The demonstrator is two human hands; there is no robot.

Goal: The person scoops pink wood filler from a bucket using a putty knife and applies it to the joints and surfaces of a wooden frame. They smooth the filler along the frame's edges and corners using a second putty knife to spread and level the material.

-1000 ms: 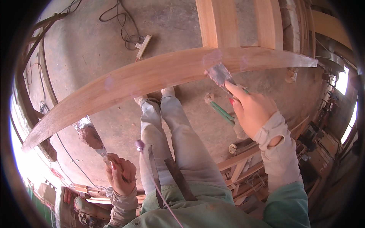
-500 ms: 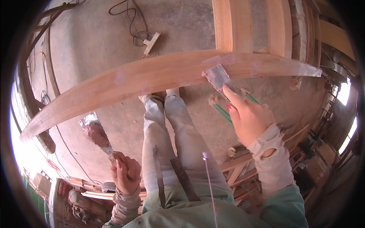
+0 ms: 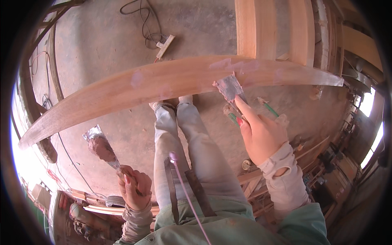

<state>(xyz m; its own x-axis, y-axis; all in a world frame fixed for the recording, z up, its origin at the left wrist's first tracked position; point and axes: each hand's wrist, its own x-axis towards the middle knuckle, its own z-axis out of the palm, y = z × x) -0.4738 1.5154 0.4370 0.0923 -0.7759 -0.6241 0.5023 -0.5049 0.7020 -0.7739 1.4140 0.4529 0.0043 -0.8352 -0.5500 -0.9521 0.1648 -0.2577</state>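
A long wooden board [image 3: 171, 77] crosses in front of me, bent by the lens, with smeared pinkish patches on its right half. My right hand [image 3: 261, 132] is closed round a putty knife [image 3: 230, 87], its index finger laid along the blade. Pinkish putty clings to that blade, which overlaps the board's near edge; whether it touches cannot be told. At lower left, my left hand [image 3: 136, 185] grips the handle of a second putty knife [image 3: 95, 132]. A thick lump of reddish-brown putty [image 3: 102, 149] sits on its blade, apart from the board.
Pale wooden planks [image 3: 265, 30] meet the board's far side at right. A power strip [image 3: 165, 47] with a dark cable lies on the concrete floor beyond. Green-handled tools [image 3: 269, 109] are beside my right hand. Timber pieces [image 3: 255, 183] are stacked at lower right; a purple cord [image 3: 185, 194] hangs before me.
My right hand has drawn its putty knife slightly left and toward me, off the smeared patch. The left hand stays nearly still. The hanging cord has swung left.
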